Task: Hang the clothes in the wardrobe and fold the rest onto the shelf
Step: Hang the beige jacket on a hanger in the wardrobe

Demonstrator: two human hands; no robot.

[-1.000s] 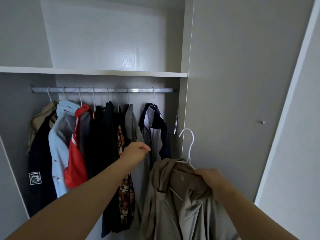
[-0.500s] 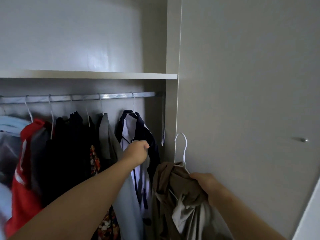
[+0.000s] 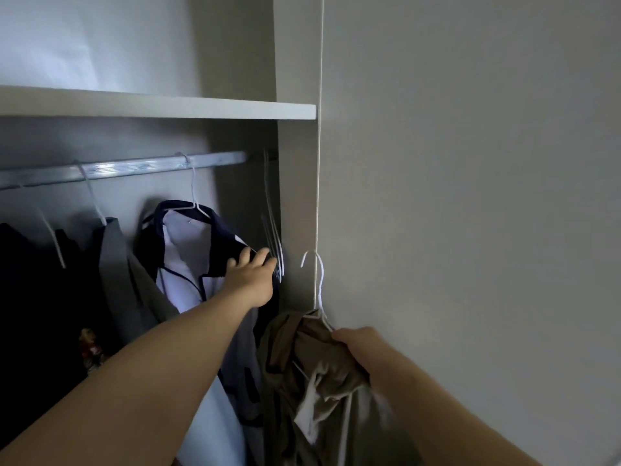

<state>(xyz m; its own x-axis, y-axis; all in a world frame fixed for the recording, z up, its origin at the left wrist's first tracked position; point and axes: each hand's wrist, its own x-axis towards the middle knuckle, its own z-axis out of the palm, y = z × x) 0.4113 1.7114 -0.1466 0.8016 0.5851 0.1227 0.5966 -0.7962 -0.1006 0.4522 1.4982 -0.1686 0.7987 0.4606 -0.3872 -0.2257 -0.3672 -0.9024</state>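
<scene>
My right hand (image 3: 361,344) grips a khaki jacket (image 3: 302,375) at its shoulder, on a white wire hanger (image 3: 317,287) whose hook stands free below the rail. With straight fingers, my left hand (image 3: 252,275) touches the shoulder of a navy and white jacket (image 3: 188,250) that hangs on the metal rail (image 3: 134,169). Its fingertips reach the empty white hangers (image 3: 274,230) at the rail's right end.
A grey garment (image 3: 117,264) and dark clothes (image 3: 30,297) hang further left on the rail. A white shelf (image 3: 168,107) runs above it. The closed wardrobe door (image 3: 470,196) fills the right side, close to the khaki jacket.
The view moved closer and rightward. My left hand opened and moved right, from the navy jacket's front to its shoulder by the empty hangers. The right hand kept holding the khaki jacket.
</scene>
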